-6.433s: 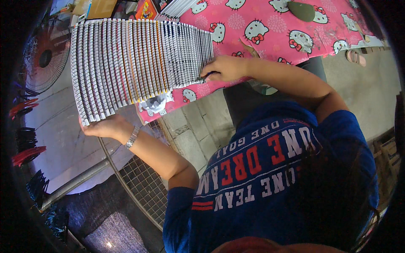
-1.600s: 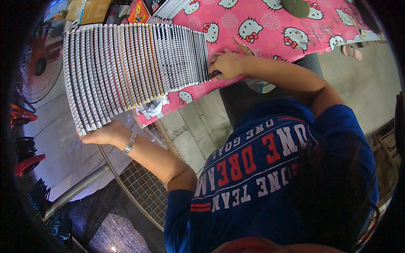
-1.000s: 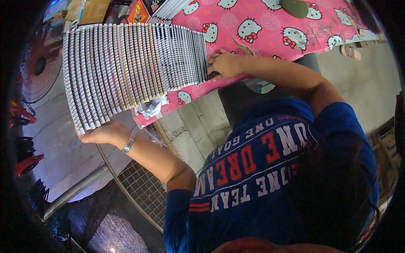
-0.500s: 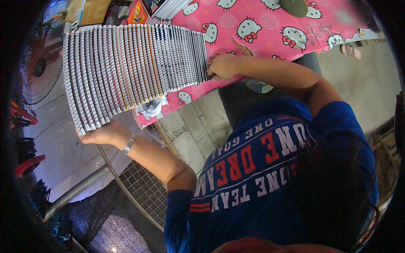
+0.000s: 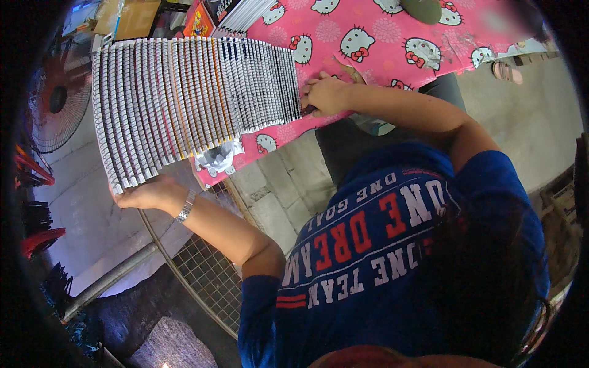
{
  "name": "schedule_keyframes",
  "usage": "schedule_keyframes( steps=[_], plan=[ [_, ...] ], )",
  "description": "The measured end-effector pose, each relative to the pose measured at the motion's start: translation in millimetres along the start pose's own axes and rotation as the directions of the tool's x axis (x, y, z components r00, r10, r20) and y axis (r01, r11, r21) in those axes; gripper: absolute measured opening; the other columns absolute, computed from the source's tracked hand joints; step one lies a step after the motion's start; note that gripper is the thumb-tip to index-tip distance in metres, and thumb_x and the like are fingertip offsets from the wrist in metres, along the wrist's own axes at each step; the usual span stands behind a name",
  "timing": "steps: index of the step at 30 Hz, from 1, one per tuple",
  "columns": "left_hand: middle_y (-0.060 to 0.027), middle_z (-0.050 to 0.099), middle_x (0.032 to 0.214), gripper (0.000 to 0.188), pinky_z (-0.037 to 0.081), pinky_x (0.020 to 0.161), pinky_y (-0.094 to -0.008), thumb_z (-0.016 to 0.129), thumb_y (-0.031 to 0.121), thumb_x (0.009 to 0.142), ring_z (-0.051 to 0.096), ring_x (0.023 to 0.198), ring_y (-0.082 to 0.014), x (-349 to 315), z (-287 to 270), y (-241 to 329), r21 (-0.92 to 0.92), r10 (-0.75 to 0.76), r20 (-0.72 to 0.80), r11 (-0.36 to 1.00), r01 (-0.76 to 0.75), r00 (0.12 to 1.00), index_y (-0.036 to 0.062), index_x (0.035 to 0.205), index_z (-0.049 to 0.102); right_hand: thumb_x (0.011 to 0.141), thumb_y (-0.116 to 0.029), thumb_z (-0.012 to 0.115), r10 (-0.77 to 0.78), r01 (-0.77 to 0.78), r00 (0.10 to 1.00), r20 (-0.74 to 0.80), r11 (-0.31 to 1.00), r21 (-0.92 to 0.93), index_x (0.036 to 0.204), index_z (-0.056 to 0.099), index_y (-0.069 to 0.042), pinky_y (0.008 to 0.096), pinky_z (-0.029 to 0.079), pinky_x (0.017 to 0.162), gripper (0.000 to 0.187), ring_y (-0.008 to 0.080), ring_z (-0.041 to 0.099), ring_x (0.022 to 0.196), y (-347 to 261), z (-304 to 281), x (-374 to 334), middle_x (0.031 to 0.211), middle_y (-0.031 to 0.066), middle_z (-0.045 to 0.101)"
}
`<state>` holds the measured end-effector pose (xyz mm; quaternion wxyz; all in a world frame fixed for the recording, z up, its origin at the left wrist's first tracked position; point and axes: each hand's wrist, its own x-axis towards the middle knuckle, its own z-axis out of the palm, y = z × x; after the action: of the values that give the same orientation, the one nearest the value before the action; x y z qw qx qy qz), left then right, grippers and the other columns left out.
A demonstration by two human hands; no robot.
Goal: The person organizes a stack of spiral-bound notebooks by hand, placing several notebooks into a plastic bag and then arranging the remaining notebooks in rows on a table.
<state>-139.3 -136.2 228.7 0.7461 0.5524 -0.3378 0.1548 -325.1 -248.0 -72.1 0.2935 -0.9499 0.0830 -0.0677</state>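
A long row of spiral-bound notebooks [image 5: 196, 98], packed side by side with their coiled spines up, spans the left part of the view. The row lies partly over the pink tablecloth and reaches out past its left end. My left hand [image 5: 146, 194] grips the near left corner from below; its fingers are mostly hidden under the notebooks. At the right end of the row, my right hand [image 5: 328, 96] rests by the last notebook on the tablecloth. Its fingers are bent and somewhat apart, close against that end, with a dark gap beneath them.
A pink cartoon-cat tablecloth [image 5: 331, 37] covers the table. More notebooks [image 5: 248, 15] lie at the back, and a round olive-green thing [image 5: 423, 9] sits at the far edge. Crumpled clear plastic [image 5: 218, 158] is under the row. A fan [image 5: 58, 98] and a metal rail [image 5: 110, 281] stand left.
My right hand's fingers have loosened and spread a little at the row's end. My left hand keeps its hold, and the row has barely shifted.
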Motion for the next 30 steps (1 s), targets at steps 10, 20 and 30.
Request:
schedule_keyframes(
  steps=[10, 20, 30],
  plan=[
    [-0.0137, 0.061, 0.108, 0.046, 0.049, 0.084, -0.0414, 0.033, 0.036, 0.086, 0.06, 0.1, -0.0273, 6.1, -7.7, -1.7, -0.028, -0.032, 0.044, 0.999, 0.033, 0.999, 0.0023, 0.105, 0.058, 0.073, -0.032, 0.066, -0.048, 0.04, 0.976, 0.215, 0.998, 0.041, 0.083, 0.069, -0.005, 0.0421, 0.048, 0.067, 0.028, 0.0342, 0.061, 0.074, 11.3, -2.8, 54.3, 0.076, 0.0146, 0.065],
    [-0.0143, 0.06, 0.11, 0.048, 0.048, 0.086, -0.0407, 0.033, 0.037, 0.086, 0.06, 0.101, -0.0262, 0.6, -11.6, 0.7, -0.017, -0.039, -0.002, 0.999, 0.039, 0.999, 0.0015, 0.107, 0.057, 0.074, -0.036, 0.067, 0.032, -0.032, 0.982, 0.188, 0.999, -0.004, 0.099, 0.069, -0.013, 0.0446, 0.047, 0.075, 0.034, 0.0283, 0.06, 0.09, -3.8, -19.5, 27.0, 0.096, 0.0122, 0.064],
    [-0.0154, 0.06, 0.109, 0.046, 0.05, 0.084, -0.0413, 0.034, 0.035, 0.085, 0.061, 0.1, -0.0269, 11.5, -10.2, -3.2, -0.074, -0.05, 0.068, 0.996, 0.055, 0.996, 0.0017, 0.107, 0.056, 0.073, -0.04, 0.066, 0.007, -0.012, 1.0, -0.018, 0.968, -0.252, 0.097, 0.068, -0.015, 0.0416, 0.038, 0.089, 0.034, 0.0234, 0.049, 0.11, -15.3, 10.6, 4.2, 0.107, 0.0059, 0.058]
  ],
)
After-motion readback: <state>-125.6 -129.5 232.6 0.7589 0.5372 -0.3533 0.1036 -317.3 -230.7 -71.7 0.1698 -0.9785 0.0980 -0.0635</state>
